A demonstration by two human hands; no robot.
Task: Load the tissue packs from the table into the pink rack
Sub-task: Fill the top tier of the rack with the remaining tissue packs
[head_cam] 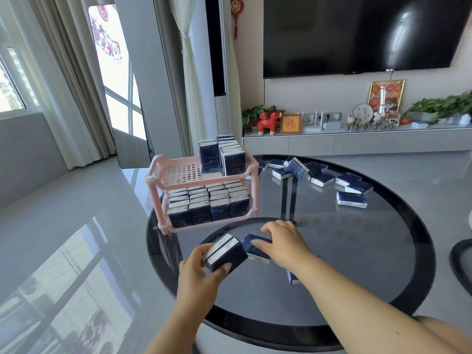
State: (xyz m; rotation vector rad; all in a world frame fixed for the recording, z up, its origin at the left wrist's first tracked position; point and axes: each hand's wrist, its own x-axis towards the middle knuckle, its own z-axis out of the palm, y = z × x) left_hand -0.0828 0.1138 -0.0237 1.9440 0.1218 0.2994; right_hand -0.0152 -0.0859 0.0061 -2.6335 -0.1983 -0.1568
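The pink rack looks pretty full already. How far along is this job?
Past halfway. The rack's lower shelf is packed with tissue packs, while the upper shelf has packs only at its right end. The left hand holds two packs, and the right hand is on another pack. About a dozen loose packs remain across the table.

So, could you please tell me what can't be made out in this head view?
- Pack under the right forearm: mostly hidden by the arm.
- Pack under the right hand: the fingers cover its far side.
- Lower tier of the pink rack: back rows hidden by the upper shelf.
- Print on the packs: too small and blurred.
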